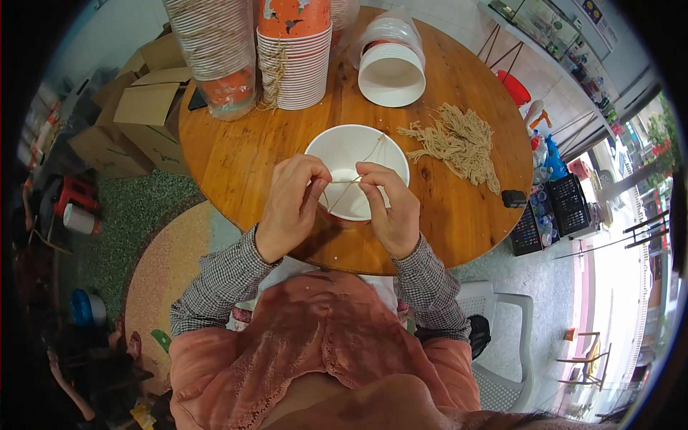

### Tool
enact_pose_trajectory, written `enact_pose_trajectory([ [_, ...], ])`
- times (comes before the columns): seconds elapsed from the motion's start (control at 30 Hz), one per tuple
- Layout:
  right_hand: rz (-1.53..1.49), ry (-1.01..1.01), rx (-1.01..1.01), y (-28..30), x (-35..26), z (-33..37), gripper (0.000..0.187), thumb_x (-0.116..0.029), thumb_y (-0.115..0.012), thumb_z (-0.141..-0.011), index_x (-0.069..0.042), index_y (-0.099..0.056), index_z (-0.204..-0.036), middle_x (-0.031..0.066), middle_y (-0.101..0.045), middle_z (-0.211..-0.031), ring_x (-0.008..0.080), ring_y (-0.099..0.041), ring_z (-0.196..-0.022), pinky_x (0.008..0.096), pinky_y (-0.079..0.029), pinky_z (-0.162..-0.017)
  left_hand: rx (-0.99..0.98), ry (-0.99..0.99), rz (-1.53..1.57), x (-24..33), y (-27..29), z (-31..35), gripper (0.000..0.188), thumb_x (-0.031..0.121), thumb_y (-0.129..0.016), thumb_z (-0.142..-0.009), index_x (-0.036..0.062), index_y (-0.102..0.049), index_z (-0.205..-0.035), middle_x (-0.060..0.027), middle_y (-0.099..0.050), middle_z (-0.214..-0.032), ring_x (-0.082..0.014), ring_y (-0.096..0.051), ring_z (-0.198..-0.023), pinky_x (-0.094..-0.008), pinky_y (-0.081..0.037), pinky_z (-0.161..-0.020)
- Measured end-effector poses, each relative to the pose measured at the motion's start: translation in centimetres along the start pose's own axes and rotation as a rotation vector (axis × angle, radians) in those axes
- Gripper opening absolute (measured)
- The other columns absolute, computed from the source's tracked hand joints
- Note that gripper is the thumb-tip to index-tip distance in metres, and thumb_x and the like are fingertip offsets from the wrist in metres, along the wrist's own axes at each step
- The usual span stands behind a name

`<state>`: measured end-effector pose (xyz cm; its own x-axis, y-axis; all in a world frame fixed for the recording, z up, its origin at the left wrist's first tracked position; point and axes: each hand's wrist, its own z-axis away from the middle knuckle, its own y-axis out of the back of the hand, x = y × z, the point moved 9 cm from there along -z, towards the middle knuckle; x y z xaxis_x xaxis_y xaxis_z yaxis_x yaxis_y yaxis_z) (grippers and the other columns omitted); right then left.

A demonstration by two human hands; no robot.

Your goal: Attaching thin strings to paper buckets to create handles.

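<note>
A white-lined paper bucket (330, 147) stands upright near the front edge of the round wooden table. Over its opening, a thin piece of tan twine (345, 182) stretches between my hands, its strands crossing there. My left hand (290, 204) pinches one part of the twine at the bucket's left side. On the right, my right hand (394, 208) pinches another part between thumb and forefinger. One strand runs up toward the bucket's far right rim; whether it passes through the wall I cannot tell. A loose heap of cut twine (459, 147) lies to the right of the bucket.
Behind stand a stack of orange-and-white buckets (295, 75) with twine on its side and a plastic-wrapped stack (215, 43). A bagged stack (390, 79) lies on its side. A small black object (514, 198) sits at the table's right edge. Cardboard boxes (143, 107) and a grey chair (505, 344) flank the table.
</note>
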<state>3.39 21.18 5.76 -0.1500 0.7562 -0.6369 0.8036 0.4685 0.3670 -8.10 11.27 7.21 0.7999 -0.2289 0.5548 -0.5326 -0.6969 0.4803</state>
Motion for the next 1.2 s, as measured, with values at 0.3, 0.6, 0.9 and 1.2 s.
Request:
enact_pose_trajectory([
  [0.3, -0.002, -0.254, -0.093, -0.8, 3.0, 1.1, 0.009, -0.012, -0.056, -0.091, -0.003, -0.052, -0.092, 0.0137, -0.063, -0.095, 0.0279, -0.064, -0.081, 0.0340, -0.051, -0.065, -0.120, -0.048, -0.081, 0.6, -1.4, 1.8, 0.009, 0.000, -0.057, -0.084, 0.0064, -0.054, -0.090, -0.0062, -0.055, -0.088, -0.0245, -0.054, -0.089, -0.0358, -0.034, -0.089],
  [0.6, 0.178, 0.065, -0.123, 0.9, -1.9, -1.4, 0.006, -0.009, -0.060, -0.087, -0.007, -0.059, -0.093, 0.0082, -0.057, -0.098, 0.0267, -0.061, -0.076, 0.0340, -0.050, -0.062, -0.135, 0.030, 0.064, 0.3, -2.2, -0.2, 0.013, 0.012, -0.063, -0.085, 0.0058, -0.062, -0.097, -0.0045, -0.065, -0.087, -0.0212, -0.060, -0.083, -0.0383, -0.032, -0.095],
  [0.9, -0.169, -0.324, -0.358, 0.0, -0.4, -1.8, 0.010, -0.007, -0.063, -0.085, -0.004, -0.059, -0.093, 0.0096, -0.058, -0.083, 0.0202, -0.061, -0.071, 0.0292, -0.047, -0.059, -0.098, -0.037, 0.006, 1.3, -1.5, -1.0, 0.005, 0.010, -0.065, -0.079, 0.0065, -0.065, -0.083, -0.0034, -0.064, -0.078, -0.0199, -0.060, -0.077, -0.0404, -0.035, -0.094],
  [1.2, 0.139, -0.091, 0.047, 8.1, 4.7, -3.6, 0.002, 0.000, -0.061, -0.082, 0.000, -0.061, -0.080, 0.0032, -0.053, -0.074, 0.0104, -0.048, -0.062, 0.0225, -0.039, -0.056, -0.125, -0.130, -0.119, 1.7, -0.4, 2.8, 0.007, 0.008, -0.066, -0.073, 0.0082, -0.065, -0.080, -0.0011, -0.060, -0.080, -0.0188, -0.058, -0.082, -0.0398, -0.034, -0.096],
])
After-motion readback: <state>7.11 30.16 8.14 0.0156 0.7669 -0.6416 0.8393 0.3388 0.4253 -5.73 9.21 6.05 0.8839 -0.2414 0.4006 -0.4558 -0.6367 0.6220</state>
